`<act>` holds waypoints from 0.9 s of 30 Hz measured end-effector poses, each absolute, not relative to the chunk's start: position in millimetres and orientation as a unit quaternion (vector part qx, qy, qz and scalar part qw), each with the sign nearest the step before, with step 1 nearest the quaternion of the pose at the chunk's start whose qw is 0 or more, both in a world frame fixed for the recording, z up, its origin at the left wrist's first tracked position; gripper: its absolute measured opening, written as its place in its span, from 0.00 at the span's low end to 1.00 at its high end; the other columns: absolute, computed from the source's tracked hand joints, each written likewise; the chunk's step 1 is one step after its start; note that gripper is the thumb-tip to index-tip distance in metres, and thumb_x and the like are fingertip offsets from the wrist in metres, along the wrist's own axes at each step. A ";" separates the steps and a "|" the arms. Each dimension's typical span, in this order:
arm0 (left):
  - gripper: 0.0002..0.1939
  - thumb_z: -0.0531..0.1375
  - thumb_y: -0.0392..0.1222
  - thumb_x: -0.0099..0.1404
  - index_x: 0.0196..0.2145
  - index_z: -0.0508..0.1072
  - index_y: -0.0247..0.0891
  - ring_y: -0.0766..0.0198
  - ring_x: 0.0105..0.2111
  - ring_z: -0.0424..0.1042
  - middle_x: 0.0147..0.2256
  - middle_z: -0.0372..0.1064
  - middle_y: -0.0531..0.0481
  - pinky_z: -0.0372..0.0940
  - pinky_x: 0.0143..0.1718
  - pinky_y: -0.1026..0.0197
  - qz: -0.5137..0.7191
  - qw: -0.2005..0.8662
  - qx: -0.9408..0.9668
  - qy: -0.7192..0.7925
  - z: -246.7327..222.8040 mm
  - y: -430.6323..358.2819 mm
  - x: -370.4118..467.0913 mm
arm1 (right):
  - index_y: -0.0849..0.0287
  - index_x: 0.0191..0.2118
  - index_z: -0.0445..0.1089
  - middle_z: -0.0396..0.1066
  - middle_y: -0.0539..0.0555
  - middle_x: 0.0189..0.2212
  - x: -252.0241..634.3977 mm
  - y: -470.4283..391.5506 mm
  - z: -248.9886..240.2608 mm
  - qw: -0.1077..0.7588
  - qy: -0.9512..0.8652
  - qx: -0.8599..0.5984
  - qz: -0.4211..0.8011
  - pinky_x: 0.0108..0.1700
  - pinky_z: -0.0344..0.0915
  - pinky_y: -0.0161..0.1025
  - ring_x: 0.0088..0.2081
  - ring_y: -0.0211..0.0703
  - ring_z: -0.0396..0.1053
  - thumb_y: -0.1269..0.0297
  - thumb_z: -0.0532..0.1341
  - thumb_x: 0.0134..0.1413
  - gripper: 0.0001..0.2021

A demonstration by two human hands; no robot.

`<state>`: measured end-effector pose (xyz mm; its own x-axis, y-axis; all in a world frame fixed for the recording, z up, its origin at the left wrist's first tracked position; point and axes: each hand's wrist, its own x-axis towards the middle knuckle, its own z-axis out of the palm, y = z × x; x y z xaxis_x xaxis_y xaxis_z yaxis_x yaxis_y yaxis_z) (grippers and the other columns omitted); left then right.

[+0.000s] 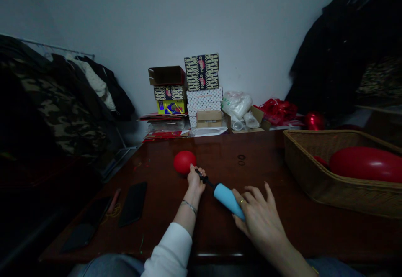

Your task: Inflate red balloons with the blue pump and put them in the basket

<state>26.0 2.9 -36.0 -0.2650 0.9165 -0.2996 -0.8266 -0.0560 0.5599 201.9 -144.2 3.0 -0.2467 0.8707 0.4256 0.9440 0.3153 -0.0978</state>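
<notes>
A small round red balloon point(184, 162) sits over the brown table at the black nozzle end of a hand pump. My left hand point(196, 179) is closed around that nozzle and the balloon's neck, with the thumb against the balloon. The pump's light blue barrel point(228, 201) slants down to the right. My right hand point(260, 214), wearing a ring, rests against the barrel's near end, thumb below it and the other fingers spread above. The pump's near end is hidden by this hand.
At the right stands a wicker basket point(345, 188) with large red balloons point(367, 164). Two dark rings point(241, 160) lie mid-table. A black phone-like slab point(133, 203) lies left. Stacked boxes point(204, 101) and a plastic bag point(238, 104) are behind the table.
</notes>
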 end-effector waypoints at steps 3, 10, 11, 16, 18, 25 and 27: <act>0.16 0.49 0.46 0.69 0.25 0.57 0.38 0.73 0.13 0.53 0.16 0.51 0.58 0.50 0.13 0.71 0.711 0.608 0.076 0.345 -41.6 -4.8 41.2 | 0.57 0.51 0.68 0.73 0.55 0.36 197.0 -142.6 0.4 0.196 -0.780 -0.588 -0.087 0.61 0.35 0.61 0.49 0.53 0.63 0.61 0.62 0.46 0.23; 0.18 0.54 0.53 0.64 0.25 0.58 0.38 0.71 0.14 0.56 0.16 0.54 0.57 0.53 0.15 0.69 0.695 0.620 0.080 0.356 -49.4 -16.1 55.8 | 0.56 0.50 0.68 0.73 0.54 0.36 192.7 -138.7 -6.2 0.202 -0.777 -0.588 -0.097 0.60 0.36 0.60 0.49 0.52 0.63 0.62 0.62 0.47 0.21; 0.18 0.54 0.53 0.64 0.25 0.58 0.38 0.71 0.14 0.56 0.16 0.54 0.57 0.53 0.15 0.69 0.696 0.619 0.078 0.355 -49.8 -16.4 55.5 | 0.56 0.50 0.67 0.73 0.54 0.36 192.4 -138.3 -7.2 0.202 -0.778 -0.587 -0.098 0.60 0.36 0.61 0.48 0.52 0.63 0.62 0.62 0.47 0.21; 0.17 0.55 0.52 0.64 0.25 0.58 0.38 0.72 0.13 0.55 0.17 0.53 0.58 0.53 0.14 0.69 0.705 0.605 0.067 0.364 -50.4 -13.8 49.3 | 0.56 0.51 0.67 0.73 0.55 0.36 189.8 -137.8 -10.4 0.199 -0.781 -0.584 -0.096 0.61 0.35 0.60 0.49 0.53 0.63 0.61 0.62 0.46 0.23; 0.17 0.53 0.50 0.66 0.25 0.58 0.38 0.73 0.13 0.54 0.16 0.52 0.58 0.52 0.13 0.70 0.711 0.593 0.064 0.372 -50.8 -11.4 46.8 | 0.57 0.51 0.67 0.74 0.55 0.35 188.8 -138.3 -9.7 0.198 -0.784 -0.581 -0.092 0.61 0.34 0.59 0.49 0.53 0.63 0.60 0.62 0.46 0.23; 0.16 0.51 0.49 0.67 0.25 0.58 0.38 0.74 0.13 0.53 0.16 0.51 0.58 0.49 0.13 0.71 0.714 0.595 0.065 0.363 -48.0 -4.8 43.5 | 0.59 0.52 0.67 0.74 0.56 0.36 190.6 -141.0 -0.6 0.189 -0.787 -0.581 -0.082 0.62 0.34 0.57 0.50 0.53 0.63 0.59 0.63 0.45 0.25; 0.17 0.51 0.49 0.67 0.24 0.58 0.38 0.74 0.12 0.52 0.16 0.50 0.59 0.49 0.12 0.71 0.715 0.600 0.060 0.355 -44.8 -2.6 40.0 | 0.59 0.52 0.67 0.74 0.55 0.36 192.7 -142.4 1.3 0.191 -0.787 -0.581 -0.080 0.62 0.34 0.57 0.49 0.53 0.63 0.59 0.63 0.45 0.25</act>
<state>40.0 -2.6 -44.8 -0.2737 0.8996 -0.3402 -0.8152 -0.0293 0.5784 192.7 -142.4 1.3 -0.2512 0.8842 0.3938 0.9453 0.3116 -0.0964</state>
